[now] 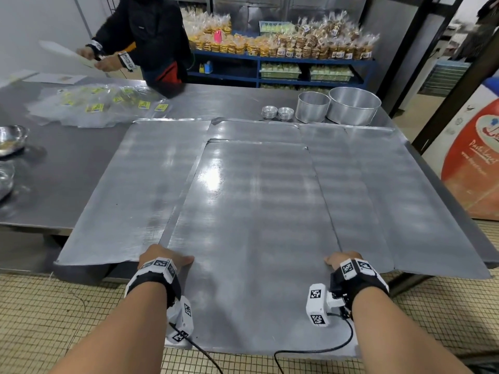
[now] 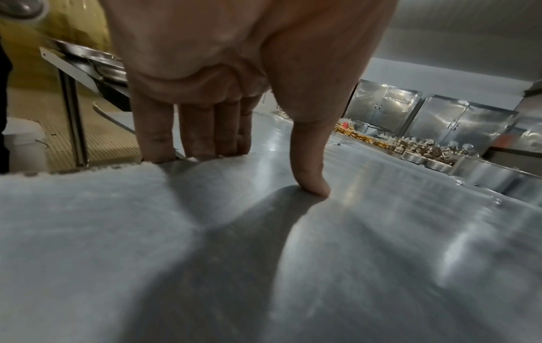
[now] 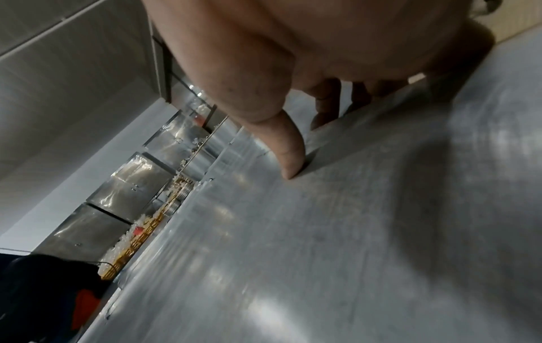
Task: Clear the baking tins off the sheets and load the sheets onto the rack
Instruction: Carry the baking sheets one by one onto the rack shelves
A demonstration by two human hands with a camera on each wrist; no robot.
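Head view: top baking sheet (image 1: 256, 225) is gripped at its two long edges, near end pulled past the surface (image 1: 67, 168) edge, out over the tiled floor (image 1: 54, 306). Left hand (image 1: 162, 259) is clamped on the left edge, thumb laid on top; right hand (image 1: 341, 261) likewise on the right edge. Left wrist cam: thumb (image 2: 310, 176) is pressed flat on the sheet face, four fingers (image 2: 187, 134) are curled down over the rim. Right wrist cam: thumb (image 3: 288, 150) is set on top, fingers (image 3: 325, 109) wrapped over the edge; exact contact underneath can't be seen.

More sheets are spread beneath & beside: one to the left (image 1: 140, 184), others overlapped to the right (image 1: 378, 184), all flat on the surface. All sheets are seen w/o tins on them. Baking tins are parked at the far edge, just beyond the sheets: two large round tins (image 1: 351, 105), touching side by side, plus two stacks of small fluted tins (image 1: 277, 113) to their left.

Labelled plastic bags (image 1: 102, 106) lie far left. Second person in a dark jacket (image 1: 145, 31) is stood at the far side, holding a pale flat item. Packed baked goods are stacked on blue shelves (image 1: 280, 63) behind.
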